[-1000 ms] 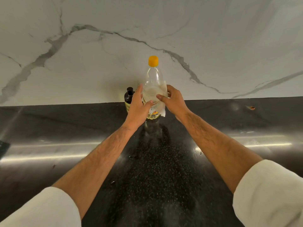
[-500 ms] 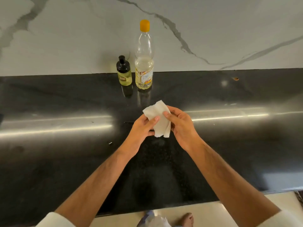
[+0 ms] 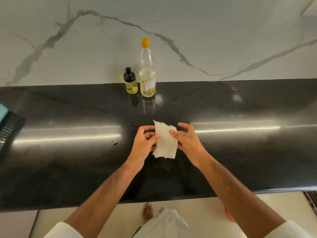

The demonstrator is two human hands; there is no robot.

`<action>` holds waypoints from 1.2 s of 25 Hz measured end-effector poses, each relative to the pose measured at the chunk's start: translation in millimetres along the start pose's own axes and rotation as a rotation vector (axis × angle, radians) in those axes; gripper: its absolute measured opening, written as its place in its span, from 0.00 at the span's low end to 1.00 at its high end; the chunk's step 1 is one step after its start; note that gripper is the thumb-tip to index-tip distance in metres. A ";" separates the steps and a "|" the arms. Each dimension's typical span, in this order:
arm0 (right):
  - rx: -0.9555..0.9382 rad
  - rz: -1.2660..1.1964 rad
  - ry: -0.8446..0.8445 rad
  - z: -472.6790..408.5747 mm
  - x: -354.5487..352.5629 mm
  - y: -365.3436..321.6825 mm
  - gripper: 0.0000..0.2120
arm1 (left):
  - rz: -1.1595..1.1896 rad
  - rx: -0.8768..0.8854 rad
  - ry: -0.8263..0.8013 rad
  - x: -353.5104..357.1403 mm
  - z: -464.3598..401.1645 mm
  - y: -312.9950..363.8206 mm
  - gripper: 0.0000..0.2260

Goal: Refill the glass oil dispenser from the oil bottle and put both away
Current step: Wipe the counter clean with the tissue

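The tall clear oil bottle (image 3: 147, 73) with an orange cap stands upright against the marble wall, partly filled with pale oil. Just left of it stands the small glass oil dispenser (image 3: 130, 81) with a black pump top and yellow oil inside. Both are well beyond my hands. Over the middle of the black counter I hold a white paper towel (image 3: 165, 141) between both hands. My left hand (image 3: 145, 145) pinches its left edge with thumb and fingers. My right hand (image 3: 187, 140) pinches the right edge with its thumb, its other fingers spread.
The black polished counter (image 3: 68, 152) runs across the view, its front edge near my body. A black mesh object (image 3: 8, 131) with something teal on it sits at the far left edge. A small dark speck (image 3: 115, 143) lies left of my hands. My bare foot shows on the floor below.
My hands left the oil bottle and drew back toward me with the paper towel. The towel has been spread flatter between my hands, and the view has pulled back from the wall.
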State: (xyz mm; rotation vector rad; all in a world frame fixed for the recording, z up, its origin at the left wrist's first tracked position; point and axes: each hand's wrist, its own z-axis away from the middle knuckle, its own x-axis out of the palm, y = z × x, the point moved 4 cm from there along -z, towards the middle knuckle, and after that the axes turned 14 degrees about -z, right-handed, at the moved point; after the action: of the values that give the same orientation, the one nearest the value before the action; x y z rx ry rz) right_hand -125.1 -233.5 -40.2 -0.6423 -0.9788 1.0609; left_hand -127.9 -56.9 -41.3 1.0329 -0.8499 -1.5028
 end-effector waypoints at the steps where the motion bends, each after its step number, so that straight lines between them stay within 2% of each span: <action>1: -0.046 0.070 -0.041 4.1 -1.0 -1.9 0.29 | 0.013 -0.013 0.025 -0.7 5.8 -1.2 0.17; 4: -0.162 0.263 -0.203 14.7 -0.6 -4.1 0.22 | -0.017 0.068 0.026 -3.9 23.5 -3.7 0.22; 7: -0.114 0.260 -0.325 22.8 5.1 5.7 0.26 | -0.248 0.186 0.041 -12.1 40.2 -6.6 0.16; 9: -0.167 0.443 -0.329 23.9 13.1 10.8 0.24 | -0.373 0.214 0.116 -22.5 45.4 -11.1 0.14; 11: -0.271 0.652 -0.289 19.7 24.0 13.3 0.13 | -0.531 0.247 0.185 -33.8 42.9 -16.1 0.10; 13: -0.353 0.763 -0.232 15.1 38.1 15.2 0.06 | -0.564 0.247 0.222 -48.1 36.5 -20.2 0.04; 15: -0.269 0.678 -0.213 5.4 48.9 18.9 0.08 | -0.444 0.160 0.203 -61.5 27.6 -22.2 0.04; 17: -0.028 0.363 -0.286 -3.4 69.3 28.5 0.14 | -0.277 0.047 0.116 -75.8 13.4 -26.1 0.07; 19: 0.135 0.159 -0.334 -15.0 93.3 43.9 0.16 | -0.237 0.024 0.060 -96.6 -4.3 -29.2 0.08; 20: 0.162 0.113 -0.310 -23.6 102.3 49.7 0.15 | -0.252 0.038 0.048 -108.8 -13.7 -30.8 0.07; 22: 0.108 0.127 -0.144 -46.1 114.5 53.9 0.11 | -0.356 0.095 0.060 -141.0 -36.6 -36.2 0.03; 24: -0.099 0.356 0.089 -67.3 117.6 47.5 0.07 | -0.613 0.241 0.096 -179.2 -59.7 -42.0 0.04; 26: -0.345 0.619 0.210 -77.3 124.9 37.5 0.10 | -0.872 0.447 0.108 -210.0 -82.3 -48.2 0.06; 28: -0.522 0.837 0.183 -85.9 139.4 42.7 0.15 | -1.040 0.576 0.114 -234.1 -102.9 -57.5 0.08; 29: -0.527 0.987 0.117 -88.6 146.6 52.2 0.18 | -1.102 0.593 0.129 -243.1 -109.8 -62.3 0.09; 30: -0.453 1.141 0.049 -90.2 150.5 65.7 0.19 | -1.147 0.600 0.152 -250.5 -114.5 -65.6 0.09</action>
State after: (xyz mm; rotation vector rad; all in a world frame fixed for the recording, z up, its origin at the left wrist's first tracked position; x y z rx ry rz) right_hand -48.0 -68.2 -82.9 -1.7048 -0.7831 1.7970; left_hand -32.8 202.8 -102.1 2.3015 -0.6005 -2.0738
